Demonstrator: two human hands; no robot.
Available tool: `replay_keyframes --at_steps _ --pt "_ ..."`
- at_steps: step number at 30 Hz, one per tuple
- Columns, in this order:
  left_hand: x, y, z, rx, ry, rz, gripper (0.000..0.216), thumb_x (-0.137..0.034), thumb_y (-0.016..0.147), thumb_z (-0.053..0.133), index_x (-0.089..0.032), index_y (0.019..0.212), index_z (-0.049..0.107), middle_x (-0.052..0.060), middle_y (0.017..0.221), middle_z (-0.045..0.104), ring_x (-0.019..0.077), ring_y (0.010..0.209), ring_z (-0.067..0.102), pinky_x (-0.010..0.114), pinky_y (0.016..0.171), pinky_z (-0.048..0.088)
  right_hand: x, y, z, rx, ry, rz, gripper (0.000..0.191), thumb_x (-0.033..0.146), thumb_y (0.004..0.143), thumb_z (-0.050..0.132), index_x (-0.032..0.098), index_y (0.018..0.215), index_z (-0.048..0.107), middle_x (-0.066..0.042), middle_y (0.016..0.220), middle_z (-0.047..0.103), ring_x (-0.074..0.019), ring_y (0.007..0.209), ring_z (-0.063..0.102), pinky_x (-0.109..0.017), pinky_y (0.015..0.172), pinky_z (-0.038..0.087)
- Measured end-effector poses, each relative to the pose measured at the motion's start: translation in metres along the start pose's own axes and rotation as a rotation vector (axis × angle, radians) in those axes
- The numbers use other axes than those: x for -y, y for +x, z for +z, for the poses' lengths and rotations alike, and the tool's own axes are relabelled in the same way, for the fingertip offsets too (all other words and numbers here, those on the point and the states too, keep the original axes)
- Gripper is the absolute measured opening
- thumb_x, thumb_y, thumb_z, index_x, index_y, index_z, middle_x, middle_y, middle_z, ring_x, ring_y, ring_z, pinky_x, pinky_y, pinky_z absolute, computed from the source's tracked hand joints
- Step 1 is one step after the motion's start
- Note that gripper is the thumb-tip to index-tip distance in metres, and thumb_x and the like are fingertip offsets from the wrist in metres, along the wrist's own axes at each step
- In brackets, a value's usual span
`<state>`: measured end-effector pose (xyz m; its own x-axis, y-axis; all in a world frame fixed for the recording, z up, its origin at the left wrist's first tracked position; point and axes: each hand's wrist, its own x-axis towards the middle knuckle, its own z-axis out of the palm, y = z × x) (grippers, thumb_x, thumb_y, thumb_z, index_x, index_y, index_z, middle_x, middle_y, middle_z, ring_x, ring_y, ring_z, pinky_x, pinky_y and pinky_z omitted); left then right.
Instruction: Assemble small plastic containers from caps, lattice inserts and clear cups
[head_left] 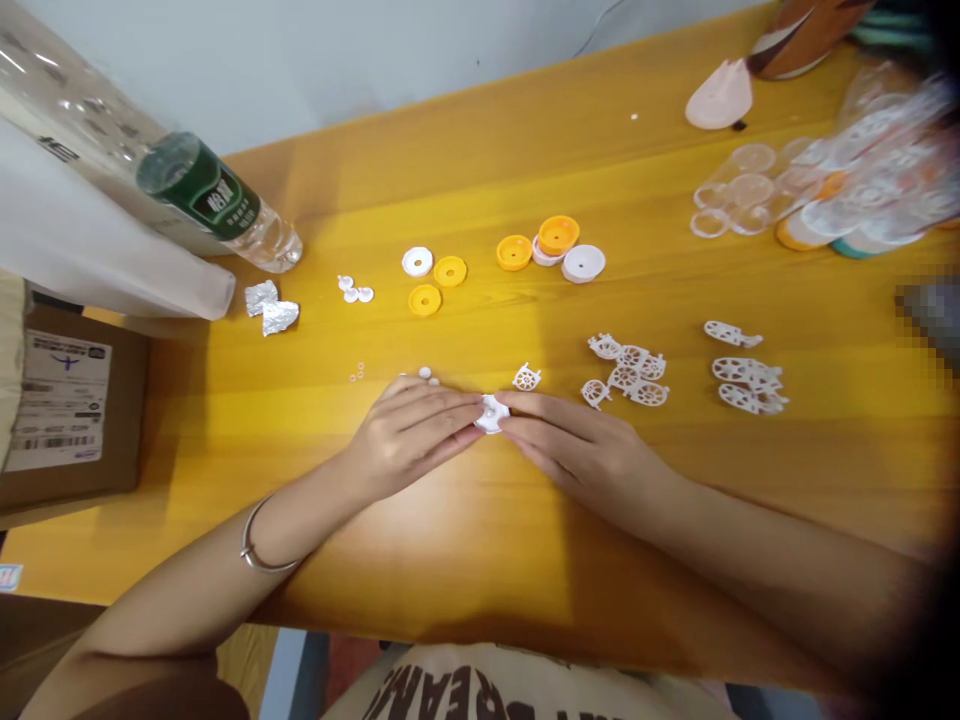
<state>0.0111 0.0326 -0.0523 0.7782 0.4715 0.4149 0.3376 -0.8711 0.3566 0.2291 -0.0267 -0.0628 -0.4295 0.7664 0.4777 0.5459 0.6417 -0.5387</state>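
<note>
Between the fingertips of both hands is a small white plastic disc [492, 414] with a raised centre. My left hand [420, 428] grips its left edge, and my right hand [585, 445] pinches the opposite edge. Just beyond the disc lies a white spoked plastic piece [527, 377]. Several tiny white parts [425, 373] sit behind my left fingers, partly hidden by them. Farther back are yellow round caps [450, 271], a white round cap [418, 262], and a cluster of orange caps [559, 235] with a white cup-shaped cap [583, 264].
On the wooden table [465, 560], white openwork parts [630, 372] and more oval pieces [746, 385] lie to the right. Clear plastic tubes [750, 190] pile up behind them. At left stand a water bottle [217, 200], foil scraps [280, 317] and a cardboard box [112, 400].
</note>
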Motion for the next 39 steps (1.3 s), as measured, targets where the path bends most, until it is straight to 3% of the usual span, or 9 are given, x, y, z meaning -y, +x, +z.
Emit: replay_keyframes --at_steps 13,24,39 --pt "-0.003 0.0009 -0.0015 -0.005 0.063 0.027 0.025 -0.016 0.078 0.064 -0.018 0.103 0.061 0.005 0.101 0.069 0.0134 0.091 0.065 0.028 0.079 0.043 0.0011 0.0003 0.0023 0.021 -0.021 0.084 0.021 0.013 0.086 0.05 0.014 0.106 0.057 -0.009 0.107 0.065 -0.0164 0.1 0.062 -0.03 0.088 0.053" --pt "-0.0019 -0.001 -0.0001 -0.004 0.089 0.058 0.023 -0.016 0.078 0.064 -0.017 0.1 0.062 0.006 0.103 0.069 0.0146 0.092 0.065 0.03 0.08 0.044 -0.0002 0.0005 0.0024 0.004 -0.032 0.057 0.017 0.011 0.085 0.052 0.012 0.101 0.058 -0.011 0.105 0.066 -0.0162 0.095 0.063 -0.03 0.085 0.055" --pt "-0.0015 -0.0019 -0.0004 0.034 0.133 0.071 0.024 -0.018 0.08 0.061 -0.019 0.104 0.06 0.005 0.104 0.068 0.0149 0.091 0.064 0.032 0.081 0.043 0.001 0.0017 0.0009 0.036 0.015 0.069 0.018 0.011 0.087 0.046 0.017 0.098 0.058 -0.01 0.105 0.064 -0.0172 0.094 0.063 -0.03 0.081 0.056"
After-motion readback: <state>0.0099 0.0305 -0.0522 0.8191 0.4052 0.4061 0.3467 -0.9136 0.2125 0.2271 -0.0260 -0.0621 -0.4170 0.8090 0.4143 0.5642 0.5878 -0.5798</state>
